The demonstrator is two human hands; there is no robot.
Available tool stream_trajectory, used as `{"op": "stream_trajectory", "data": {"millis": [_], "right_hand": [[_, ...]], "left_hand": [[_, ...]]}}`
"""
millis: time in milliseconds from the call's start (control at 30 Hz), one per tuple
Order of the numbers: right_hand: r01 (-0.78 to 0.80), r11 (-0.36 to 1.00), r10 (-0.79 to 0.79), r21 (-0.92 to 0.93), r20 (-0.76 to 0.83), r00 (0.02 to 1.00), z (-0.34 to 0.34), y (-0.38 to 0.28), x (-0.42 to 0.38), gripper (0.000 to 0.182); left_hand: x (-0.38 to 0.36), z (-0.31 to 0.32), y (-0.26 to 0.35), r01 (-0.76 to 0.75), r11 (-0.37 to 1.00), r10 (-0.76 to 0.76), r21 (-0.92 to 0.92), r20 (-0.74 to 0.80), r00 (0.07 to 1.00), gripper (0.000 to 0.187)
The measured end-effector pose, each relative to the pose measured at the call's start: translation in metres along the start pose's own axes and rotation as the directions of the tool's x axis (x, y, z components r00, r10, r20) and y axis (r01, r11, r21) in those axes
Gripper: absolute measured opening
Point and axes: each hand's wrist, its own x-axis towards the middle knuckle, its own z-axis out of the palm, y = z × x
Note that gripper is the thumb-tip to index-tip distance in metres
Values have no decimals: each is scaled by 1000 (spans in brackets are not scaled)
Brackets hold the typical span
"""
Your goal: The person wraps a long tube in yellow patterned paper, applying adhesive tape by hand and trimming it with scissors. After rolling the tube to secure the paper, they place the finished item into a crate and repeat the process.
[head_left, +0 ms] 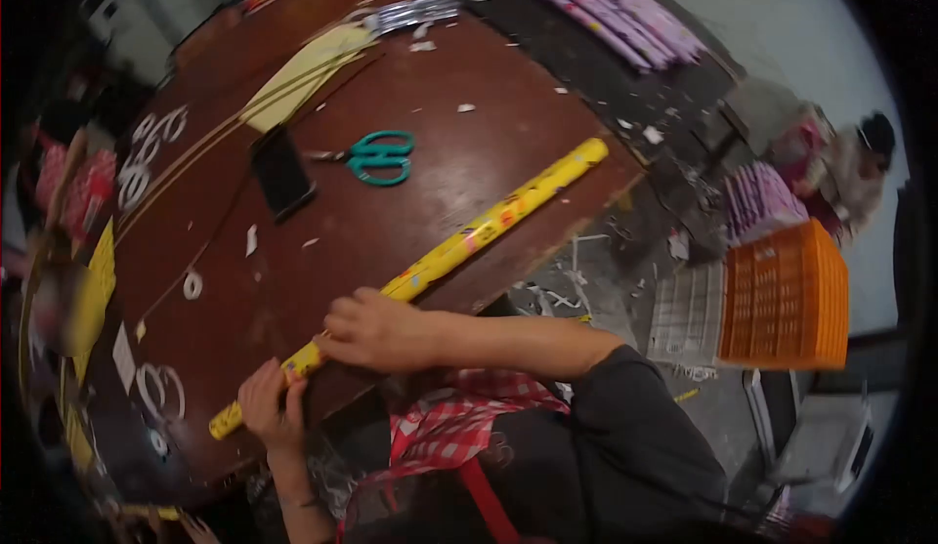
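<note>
The dark reddish-brown tabletop (pixel 342 241) bears a long, yellow, colourfully patterned roll (pixel 489 227). The left hand (pixel 274 405) pinches it near its lower end; the right hand (pixel 376 331) curls over it, its pinch unclear. Beyond lie teal-handled scissors (pixel 379 158) and a black rectangular phone (pixel 282 173).

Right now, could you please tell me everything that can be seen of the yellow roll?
The roll is long, slim and nearly straight, in shiny yellow wrap that looks like film or coated paper, printed with small red, orange, blue and dark figures. It lies slanting on the table, close to the near edge. The left hand touches it near one end, the right hand further along, hiding part of it. What is inside cannot be seen.
</note>
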Motion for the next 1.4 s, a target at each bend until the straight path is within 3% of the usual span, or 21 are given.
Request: {"op": "stream_trajectory", "data": {"millis": [233, 300, 467, 633, 867, 967, 1267, 1333, 1400], "right_hand": [[-31, 999, 27, 36, 117, 993, -15, 1, 5, 39], [42, 999, -44, 23, 58, 997, -11, 3, 8, 38], [16, 999, -12, -32, 104, 995, -15, 2, 9, 40], [-1, 1000, 3, -23, 109, 994, -14, 2, 9, 38], [-17, 1000, 19, -19, 117, 993, -15, 1, 10, 36], [-10, 1000, 13, -21, 113, 994, -14, 2, 9, 36], [-24, 1000, 24, -8, 138, 990, -17, 1, 11, 35], [-27, 1000, 27, -3, 130, 991, -16, 1, 11, 36], [-31, 1000, 30, 0, 122, 992, -16, 1, 11, 36]], "left_hand": [[3, -4, 4, 80, 996, -80, 30, -1, 997, 26], [3, -2, 3, 26, 999, -27, -46, -29, 999, 26], [5, -3, 7, 119, 989, -123, -86, -42, 992, 27], [0, -1, 2, 13, 999, -15, -35, -59, 998, 27], [2, -2, 6, 50, 996, -55, -72, -58, 997, 28], [8, -6, 11, 63, 997, -65, 40, 39, 997, 28], [-3, 0, 1, -25, 1000, 24, -17, -60, 998, 31], [3, -4, 9, 131, 991, -129, 11, -72, 989, 34], [8, -7, 13, 137, 989, -137, 60, -11, 991, 34]]}}
